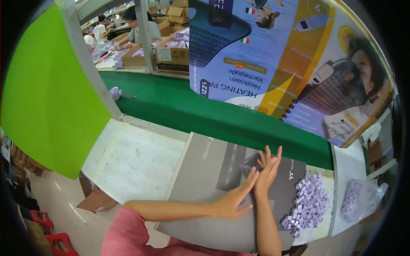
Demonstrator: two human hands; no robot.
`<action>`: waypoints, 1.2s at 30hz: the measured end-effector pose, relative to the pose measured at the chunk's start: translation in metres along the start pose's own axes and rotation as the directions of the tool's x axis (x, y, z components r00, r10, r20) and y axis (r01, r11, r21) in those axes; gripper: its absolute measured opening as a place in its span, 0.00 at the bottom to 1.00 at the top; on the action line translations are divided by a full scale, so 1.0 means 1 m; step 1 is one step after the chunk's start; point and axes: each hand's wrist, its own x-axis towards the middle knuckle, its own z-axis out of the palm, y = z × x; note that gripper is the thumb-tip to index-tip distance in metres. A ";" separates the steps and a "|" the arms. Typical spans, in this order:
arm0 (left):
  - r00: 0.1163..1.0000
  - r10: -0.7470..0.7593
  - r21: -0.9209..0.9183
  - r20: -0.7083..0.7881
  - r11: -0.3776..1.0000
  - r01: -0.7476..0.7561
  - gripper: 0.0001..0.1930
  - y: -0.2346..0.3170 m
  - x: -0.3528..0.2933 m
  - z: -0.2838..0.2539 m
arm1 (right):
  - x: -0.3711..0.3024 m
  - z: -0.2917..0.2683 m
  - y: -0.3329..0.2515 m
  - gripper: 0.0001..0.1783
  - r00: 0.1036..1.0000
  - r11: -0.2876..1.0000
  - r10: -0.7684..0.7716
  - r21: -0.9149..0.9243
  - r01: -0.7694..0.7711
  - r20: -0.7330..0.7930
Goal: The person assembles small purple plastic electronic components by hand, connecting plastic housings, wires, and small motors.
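The grey board (pixel 194 179) is partly hidden by left hand (pixel 234 202) and right hand (pixel 265 178); the printed panel (pixel 277 64) (lilac and orange) is cut off above.

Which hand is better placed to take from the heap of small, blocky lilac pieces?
Probably the right hand: it is nearer the lilac heap. The left hand would have to cross the right forearm.
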 end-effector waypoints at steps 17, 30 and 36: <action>0.977 -0.086 0.146 0.195 0.988 0.057 0.41 -0.028 -0.002 -0.004 | 0.000 -0.003 0.000 0.25 0.999 0.964 0.031 -0.265 -0.022 0.031; 0.890 0.302 0.296 0.343 0.864 -0.407 0.37 -0.014 0.007 -0.012 | 0.015 -0.016 0.019 0.15 0.990 0.988 0.141 0.068 -0.141 0.001; 0.863 0.172 0.403 0.475 0.829 -0.387 0.36 -0.012 0.003 -0.001 | 0.005 -0.011 0.018 0.13 0.960 0.731 -0.250 -0.625 0.273 0.127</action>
